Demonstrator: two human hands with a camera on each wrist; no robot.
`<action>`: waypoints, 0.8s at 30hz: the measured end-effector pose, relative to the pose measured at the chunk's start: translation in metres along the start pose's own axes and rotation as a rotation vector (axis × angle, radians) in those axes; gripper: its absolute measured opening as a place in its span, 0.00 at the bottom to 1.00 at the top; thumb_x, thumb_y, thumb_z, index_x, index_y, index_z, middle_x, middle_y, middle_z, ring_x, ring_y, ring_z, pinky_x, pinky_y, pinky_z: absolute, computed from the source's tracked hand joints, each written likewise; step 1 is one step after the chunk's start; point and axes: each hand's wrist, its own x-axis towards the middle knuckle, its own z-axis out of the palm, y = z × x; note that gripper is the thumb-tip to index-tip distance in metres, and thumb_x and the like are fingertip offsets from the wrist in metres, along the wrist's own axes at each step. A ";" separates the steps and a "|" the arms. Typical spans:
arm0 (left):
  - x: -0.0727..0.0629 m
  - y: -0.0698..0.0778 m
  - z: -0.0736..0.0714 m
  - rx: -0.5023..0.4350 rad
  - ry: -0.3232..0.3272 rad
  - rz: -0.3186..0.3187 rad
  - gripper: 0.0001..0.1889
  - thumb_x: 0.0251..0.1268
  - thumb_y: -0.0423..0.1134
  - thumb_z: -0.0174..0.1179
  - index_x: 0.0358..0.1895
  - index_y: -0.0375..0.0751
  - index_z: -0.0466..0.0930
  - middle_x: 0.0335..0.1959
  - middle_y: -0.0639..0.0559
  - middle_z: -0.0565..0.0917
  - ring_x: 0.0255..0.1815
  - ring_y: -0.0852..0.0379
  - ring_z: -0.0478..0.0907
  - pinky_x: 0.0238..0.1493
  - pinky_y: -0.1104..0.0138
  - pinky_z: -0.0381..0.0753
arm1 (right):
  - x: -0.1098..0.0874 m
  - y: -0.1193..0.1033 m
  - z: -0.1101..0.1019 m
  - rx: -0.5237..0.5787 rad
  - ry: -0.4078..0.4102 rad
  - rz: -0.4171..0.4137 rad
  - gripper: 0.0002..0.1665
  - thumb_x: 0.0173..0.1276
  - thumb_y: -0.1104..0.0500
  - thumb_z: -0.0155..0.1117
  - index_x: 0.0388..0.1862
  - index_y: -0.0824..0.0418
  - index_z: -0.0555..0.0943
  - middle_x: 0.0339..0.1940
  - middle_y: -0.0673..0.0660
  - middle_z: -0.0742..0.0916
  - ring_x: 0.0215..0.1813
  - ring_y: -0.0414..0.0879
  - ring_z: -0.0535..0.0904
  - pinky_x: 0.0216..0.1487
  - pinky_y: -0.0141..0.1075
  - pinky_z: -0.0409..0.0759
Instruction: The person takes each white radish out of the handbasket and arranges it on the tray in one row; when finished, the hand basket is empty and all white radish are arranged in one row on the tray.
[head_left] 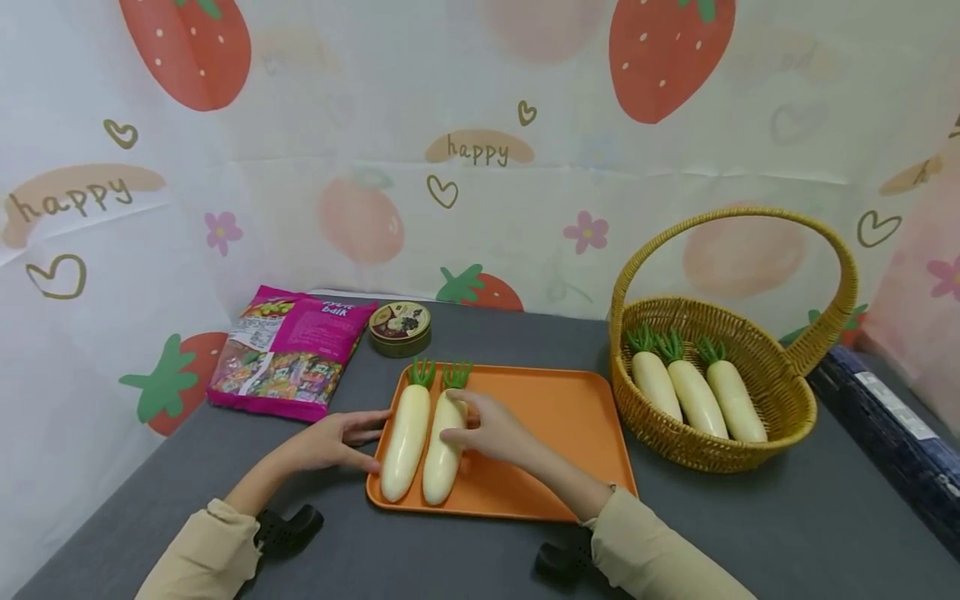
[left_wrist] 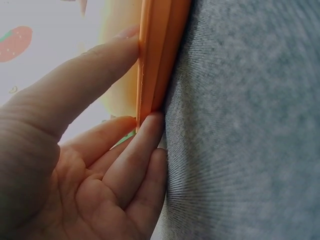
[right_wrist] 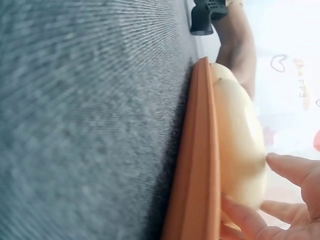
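Two white radishes with green tops lie side by side on an orange tray (head_left: 555, 433), the left radish (head_left: 405, 442) along the tray's left edge. My right hand (head_left: 498, 429) holds the second radish (head_left: 442, 458) near its upper half, thumb and fingers on its sides. In the right wrist view, the thumb tip touches this radish (right_wrist: 240, 130) and other fingers reach down by the tray rim (right_wrist: 200, 160). My left hand (head_left: 337, 442) touches the tray's left rim with its thumb and fingertips. The left wrist view shows these fingers (left_wrist: 135, 155) fairly straight against the rim (left_wrist: 157, 60).
Right of the tray stands a wicker basket (head_left: 690, 450) with a tall handle and three white radishes (head_left: 697, 396) inside. A pink snack bag (head_left: 292, 354) and a round tin (head_left: 400, 329) are at the back left. A dark blue item (head_left: 888, 429) lies along the right edge.
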 end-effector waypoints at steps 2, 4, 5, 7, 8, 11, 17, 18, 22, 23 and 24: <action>0.001 0.001 -0.001 0.008 0.001 0.011 0.40 0.53 0.37 0.64 0.64 0.23 0.52 0.63 0.28 0.56 0.59 0.38 0.62 0.55 0.56 0.65 | 0.000 -0.001 -0.002 0.021 -0.014 0.002 0.34 0.60 0.51 0.62 0.62 0.64 0.67 0.61 0.62 0.70 0.59 0.56 0.67 0.53 0.43 0.70; 0.001 0.001 -0.001 0.008 -0.001 0.023 0.40 0.53 0.36 0.64 0.64 0.22 0.52 0.63 0.27 0.55 0.59 0.37 0.61 0.55 0.56 0.65 | 0.000 -0.001 -0.003 0.038 -0.029 0.007 0.32 0.61 0.53 0.62 0.61 0.64 0.68 0.61 0.62 0.70 0.57 0.57 0.69 0.52 0.42 0.72; 0.000 0.001 -0.001 0.003 -0.003 0.025 0.40 0.53 0.36 0.64 0.64 0.21 0.52 0.63 0.27 0.55 0.59 0.37 0.61 0.55 0.56 0.66 | 0.000 0.000 -0.003 0.067 -0.040 0.022 0.32 0.61 0.55 0.62 0.62 0.64 0.67 0.62 0.62 0.68 0.57 0.58 0.69 0.52 0.43 0.72; 0.000 0.001 -0.001 -0.011 -0.013 0.032 0.40 0.54 0.36 0.64 0.64 0.21 0.51 0.63 0.27 0.55 0.59 0.37 0.61 0.55 0.57 0.66 | -0.001 0.002 -0.005 0.089 -0.047 0.025 0.31 0.61 0.57 0.62 0.62 0.64 0.67 0.63 0.63 0.67 0.57 0.60 0.69 0.51 0.43 0.72; 0.000 0.001 -0.001 -0.017 -0.019 0.035 0.40 0.54 0.36 0.64 0.64 0.21 0.51 0.63 0.27 0.55 0.59 0.36 0.60 0.55 0.57 0.66 | -0.002 0.003 -0.006 0.107 -0.047 0.032 0.31 0.61 0.57 0.62 0.62 0.64 0.66 0.63 0.63 0.67 0.57 0.60 0.69 0.50 0.43 0.73; -0.001 -0.002 0.001 -0.027 -0.024 0.040 0.39 0.55 0.36 0.63 0.64 0.21 0.51 0.63 0.26 0.54 0.60 0.36 0.60 0.54 0.58 0.67 | -0.005 0.005 -0.008 0.168 -0.049 0.054 0.32 0.61 0.59 0.62 0.63 0.63 0.66 0.63 0.63 0.66 0.57 0.61 0.68 0.44 0.41 0.77; 0.000 -0.005 0.002 -0.011 -0.014 0.060 0.33 0.62 0.37 0.56 0.64 0.22 0.52 0.63 0.27 0.55 0.60 0.37 0.60 0.53 0.62 0.69 | -0.014 -0.003 -0.027 0.325 -0.091 0.061 0.35 0.62 0.61 0.60 0.66 0.65 0.60 0.64 0.67 0.63 0.59 0.64 0.64 0.40 0.44 0.78; 0.000 -0.005 0.002 -0.011 -0.014 0.060 0.33 0.63 0.36 0.55 0.64 0.22 0.52 0.63 0.27 0.55 0.60 0.38 0.60 0.53 0.63 0.69 | -0.016 -0.006 -0.033 0.336 -0.097 0.049 0.35 0.62 0.61 0.60 0.66 0.64 0.59 0.65 0.67 0.62 0.60 0.64 0.64 0.40 0.45 0.78; 0.000 -0.004 0.002 -0.019 -0.012 0.051 0.32 0.63 0.36 0.55 0.64 0.22 0.52 0.63 0.27 0.55 0.60 0.37 0.60 0.53 0.63 0.69 | -0.024 -0.017 -0.061 0.298 -0.074 -0.020 0.36 0.62 0.59 0.61 0.67 0.61 0.59 0.65 0.63 0.63 0.60 0.61 0.64 0.41 0.45 0.78; 0.000 -0.003 0.001 -0.020 -0.010 0.048 0.32 0.63 0.36 0.55 0.64 0.22 0.52 0.63 0.27 0.55 0.60 0.37 0.60 0.53 0.63 0.69 | -0.026 -0.019 -0.068 0.281 -0.058 -0.033 0.36 0.61 0.59 0.62 0.67 0.60 0.60 0.65 0.62 0.64 0.60 0.59 0.65 0.41 0.45 0.78; 0.000 -0.003 0.001 -0.021 -0.009 0.048 0.32 0.63 0.36 0.55 0.64 0.22 0.52 0.63 0.27 0.55 0.60 0.37 0.60 0.53 0.62 0.69 | -0.028 -0.020 -0.076 0.261 -0.043 -0.040 0.36 0.61 0.58 0.62 0.67 0.60 0.60 0.65 0.61 0.64 0.60 0.58 0.66 0.41 0.44 0.78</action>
